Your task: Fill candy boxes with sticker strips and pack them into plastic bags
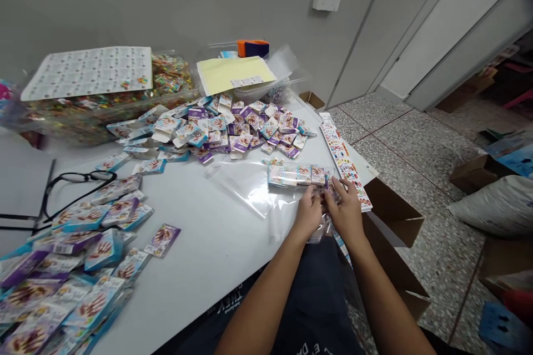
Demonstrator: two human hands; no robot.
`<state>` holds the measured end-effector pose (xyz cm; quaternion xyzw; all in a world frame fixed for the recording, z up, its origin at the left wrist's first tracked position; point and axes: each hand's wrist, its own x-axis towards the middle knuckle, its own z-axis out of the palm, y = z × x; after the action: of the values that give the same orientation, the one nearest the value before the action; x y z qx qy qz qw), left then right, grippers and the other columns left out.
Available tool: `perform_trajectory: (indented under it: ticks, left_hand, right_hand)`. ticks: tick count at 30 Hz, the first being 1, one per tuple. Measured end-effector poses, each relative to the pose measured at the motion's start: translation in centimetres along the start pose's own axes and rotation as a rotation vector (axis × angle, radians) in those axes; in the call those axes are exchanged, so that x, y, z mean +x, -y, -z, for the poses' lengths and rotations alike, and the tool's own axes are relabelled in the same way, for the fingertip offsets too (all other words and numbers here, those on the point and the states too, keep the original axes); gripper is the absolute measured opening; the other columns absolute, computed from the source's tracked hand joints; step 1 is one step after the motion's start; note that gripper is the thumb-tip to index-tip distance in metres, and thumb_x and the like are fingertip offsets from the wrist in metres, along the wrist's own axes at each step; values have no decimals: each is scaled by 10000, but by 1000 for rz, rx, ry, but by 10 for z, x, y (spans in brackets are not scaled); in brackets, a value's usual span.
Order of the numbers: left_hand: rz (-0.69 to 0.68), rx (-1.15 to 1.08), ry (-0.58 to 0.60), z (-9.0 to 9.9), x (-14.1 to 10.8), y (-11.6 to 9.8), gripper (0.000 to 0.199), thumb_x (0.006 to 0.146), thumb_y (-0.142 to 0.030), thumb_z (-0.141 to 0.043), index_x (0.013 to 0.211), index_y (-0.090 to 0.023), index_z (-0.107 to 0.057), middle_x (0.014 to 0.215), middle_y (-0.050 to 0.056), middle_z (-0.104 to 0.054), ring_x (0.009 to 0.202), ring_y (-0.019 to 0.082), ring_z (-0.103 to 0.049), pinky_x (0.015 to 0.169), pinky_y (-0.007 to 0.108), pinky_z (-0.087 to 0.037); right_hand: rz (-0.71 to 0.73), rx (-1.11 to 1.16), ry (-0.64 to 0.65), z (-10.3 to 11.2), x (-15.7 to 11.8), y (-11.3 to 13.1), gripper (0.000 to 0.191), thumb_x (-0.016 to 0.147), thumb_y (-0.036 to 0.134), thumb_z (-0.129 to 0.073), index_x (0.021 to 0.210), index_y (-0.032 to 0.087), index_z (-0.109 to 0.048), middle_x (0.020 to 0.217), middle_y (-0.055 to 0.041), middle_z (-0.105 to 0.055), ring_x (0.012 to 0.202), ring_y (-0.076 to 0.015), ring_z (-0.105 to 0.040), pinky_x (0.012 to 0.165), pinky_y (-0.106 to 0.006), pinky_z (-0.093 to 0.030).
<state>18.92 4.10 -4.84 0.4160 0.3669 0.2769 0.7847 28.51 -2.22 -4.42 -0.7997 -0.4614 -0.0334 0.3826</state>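
Note:
A clear plastic bag (280, 221) lies at the table's right edge, with a row of small printed boxes (296, 175) showing at its far end. My left hand (309, 212) is closed on the near part of the bag, fingers curled in. Beside it, my right hand (347, 211) pinches the same plastic between thumb and fingers, and the two hands nearly touch. Exactly what sits between the fingertips is partly hidden. Another clear bag (239, 186) lies flat to the left of the boxes.
Small purple and blue boxes (245, 130) are heaped behind; more boxes (83, 266) cover the left front, near black glasses (79, 177). Two clear bins (120, 116) (287, 83) stand along the wall. A sticker sheet (345, 161) lies at the right edge, above an open carton (391, 211).

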Motion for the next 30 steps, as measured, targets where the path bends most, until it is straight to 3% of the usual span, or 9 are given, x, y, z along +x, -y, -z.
perform_trajectory:
  ticks: [5,9,15,19,22,26,30]
  left_hand:
    - [-20,-104,86,5,5,4,221,944,-238,-590,1148,-163,-633,1127,116,-731,965,184,-729,822,300,-605]
    - [-65,-121,85,6,5,8,267,915,-202,-636,1177,-158,-608,1149,129,-713,1036,195,-712,889,334,-594]
    - [-193,-5,77,3,-6,10,289,892,-141,-667,1169,-175,-592,1189,117,-686,1075,174,-685,1004,353,-546]
    - [-242,105,41,6,-14,8,312,909,-162,-643,1216,-182,-589,1239,131,-657,1124,197,-666,1021,368,-535]
    - [-266,179,-16,19,-28,4,336,905,-189,-646,1237,-188,-593,1243,136,-643,1124,219,-655,1009,386,-536]
    - [-341,421,-79,52,-54,-7,364,889,-221,-658,1247,-203,-600,1206,125,-649,1119,249,-636,1002,415,-520]
    - [-326,509,-48,82,-77,-24,350,896,-266,-662,1240,-232,-608,1217,97,-663,1099,237,-638,968,375,-521]
  right_hand:
    - [-33,-97,5,0,9,10,427,976,457,-531,1283,211,-697,1246,-171,-539,1088,-320,-603,945,-508,-527]
    - [-19,-132,102,4,24,13,455,993,488,-498,1263,180,-694,1298,-195,-506,1045,-322,-636,927,-500,-534]
    - [97,-105,189,9,40,-7,420,1000,460,-477,1161,152,-714,1414,-224,-506,1307,-380,-503,1097,-584,-405]
    - [68,86,214,5,38,-7,326,979,428,-520,1116,182,-685,1354,-185,-601,1268,-317,-566,1072,-520,-453]
    - [21,181,271,3,26,11,290,963,422,-555,1140,206,-633,1264,-144,-644,1163,-277,-620,1003,-460,-496]
    - [-38,250,391,4,6,42,283,947,431,-603,1137,222,-585,1101,-92,-665,1023,-256,-634,919,-409,-512]
    - [19,379,490,4,-7,58,243,964,424,-603,1128,244,-612,1077,-75,-640,974,-238,-618,873,-377,-510]
